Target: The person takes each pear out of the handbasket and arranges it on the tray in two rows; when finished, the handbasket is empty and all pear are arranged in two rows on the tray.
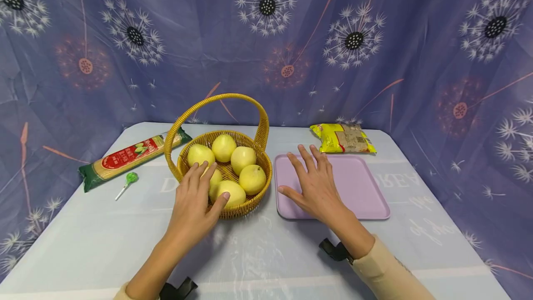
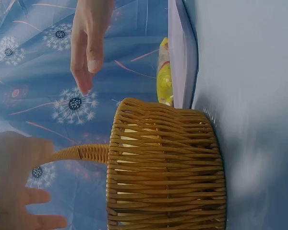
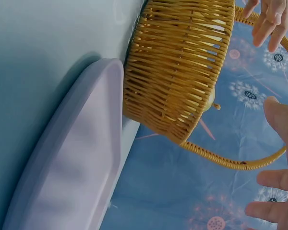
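Purple-blue cloth [image 1: 200,36] with big puffy dandelions on it hangs behind the table and down both sides. In front of it is a white table [image 1: 258,253] with some pale letters on its top.

A brown woven basket [image 2: 168,163] stands upright on the table, a bit left of the middle. Its tall round handle [image 1: 225,96] goes up over the top. Just beside the basket, on the right, a flat pink-purple tray [image 1: 358,191] lies on the table. I cannot tell if the two touch.

Over on the left lies a long pack [image 1: 129,156] with green ends and a red label, and one end reaches behind the handle.

Tan sleeves [image 1: 389,267] cover the person's arms. The left hand [image 1: 194,200] is up in the air over the front of the basket. Its four fingers are close together, with the thumb held away, and it holds nothing. The right hand [image 1: 315,186] is over the left part of the tray, with its fingers spread wide, holding nothing too.

A yellow bag [image 1: 343,138] lies just behind the tray. Six round, pale yellow fruits [image 1: 243,159] show inside the basket. Near the long pack is a green lollipop [image 1: 131,178] on a white stick.
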{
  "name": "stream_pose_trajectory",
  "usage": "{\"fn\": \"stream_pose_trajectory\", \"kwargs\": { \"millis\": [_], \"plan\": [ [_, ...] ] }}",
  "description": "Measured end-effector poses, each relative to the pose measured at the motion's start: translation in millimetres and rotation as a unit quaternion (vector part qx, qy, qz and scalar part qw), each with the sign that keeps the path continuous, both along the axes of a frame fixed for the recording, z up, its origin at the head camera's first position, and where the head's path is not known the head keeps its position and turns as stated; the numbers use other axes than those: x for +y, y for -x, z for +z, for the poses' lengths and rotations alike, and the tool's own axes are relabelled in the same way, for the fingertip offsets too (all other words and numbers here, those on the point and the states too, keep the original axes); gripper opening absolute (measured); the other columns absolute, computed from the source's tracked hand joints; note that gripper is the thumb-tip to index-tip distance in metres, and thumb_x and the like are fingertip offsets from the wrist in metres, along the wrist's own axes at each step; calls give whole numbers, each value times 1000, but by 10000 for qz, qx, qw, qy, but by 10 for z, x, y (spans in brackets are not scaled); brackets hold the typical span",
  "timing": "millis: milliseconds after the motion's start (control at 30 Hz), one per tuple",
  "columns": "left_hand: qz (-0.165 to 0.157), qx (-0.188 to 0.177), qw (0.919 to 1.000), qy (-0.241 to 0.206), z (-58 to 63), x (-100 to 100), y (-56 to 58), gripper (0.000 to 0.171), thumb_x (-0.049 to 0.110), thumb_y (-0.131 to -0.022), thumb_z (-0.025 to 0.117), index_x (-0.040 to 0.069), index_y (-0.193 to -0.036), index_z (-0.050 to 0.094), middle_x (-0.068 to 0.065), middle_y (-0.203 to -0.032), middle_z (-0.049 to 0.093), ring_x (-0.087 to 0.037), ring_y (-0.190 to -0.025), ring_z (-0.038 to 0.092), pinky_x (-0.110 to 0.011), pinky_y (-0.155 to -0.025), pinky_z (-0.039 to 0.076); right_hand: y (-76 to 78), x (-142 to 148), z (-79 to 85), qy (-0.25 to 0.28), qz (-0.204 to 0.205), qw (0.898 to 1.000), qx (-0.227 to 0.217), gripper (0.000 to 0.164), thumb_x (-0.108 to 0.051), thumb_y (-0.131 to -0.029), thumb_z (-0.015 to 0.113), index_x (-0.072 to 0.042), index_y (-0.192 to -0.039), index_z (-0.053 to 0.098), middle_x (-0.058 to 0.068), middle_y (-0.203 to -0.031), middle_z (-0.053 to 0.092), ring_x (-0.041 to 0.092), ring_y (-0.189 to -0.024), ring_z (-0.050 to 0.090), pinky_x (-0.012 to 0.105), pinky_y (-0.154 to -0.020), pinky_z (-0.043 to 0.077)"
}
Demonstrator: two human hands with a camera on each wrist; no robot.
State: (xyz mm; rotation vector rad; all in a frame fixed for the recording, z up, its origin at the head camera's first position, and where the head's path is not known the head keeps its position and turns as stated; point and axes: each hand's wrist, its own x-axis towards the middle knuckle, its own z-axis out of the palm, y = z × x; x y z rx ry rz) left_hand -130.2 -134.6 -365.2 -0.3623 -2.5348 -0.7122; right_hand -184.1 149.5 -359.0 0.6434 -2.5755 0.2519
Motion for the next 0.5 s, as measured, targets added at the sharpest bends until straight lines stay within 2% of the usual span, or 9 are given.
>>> {"fn": "stream_pose_trajectory", "kwargs": {
  "millis": [167,300,500],
  "plan": [
    [-45,261,9988,-420,4,-34,-67,63,24,-86,64,7,-142,39,-16,-144,39,-35,-138,28,-58,-107,26,16,-54,24,147,304,9994,85,78,-55,-81,66,-16,-143,39,14,-151,33,38,-140,24,61,-107,27],
    [-41,407,9966,-719,-3,-69,-116,59,18,-85,65,6,-139,44,-15,-139,43,-34,-132,33,-53,-106,28,39,-113,31,274,588,9979,58,77,-57,-82,63,-15,-142,40,14,-148,36,38,-137,29,61,-104,32],
    [60,304,9921,-1212,-52,-143,-181,55,14,-84,67,8,-135,48,-14,-134,46,-31,-123,37,-48,-97,34,73,-226,47,351,921,9949,-216,76,-55,-82,64,-15,-142,39,13,-149,37,36,-137,31,58,-102,36]
  ]
}}
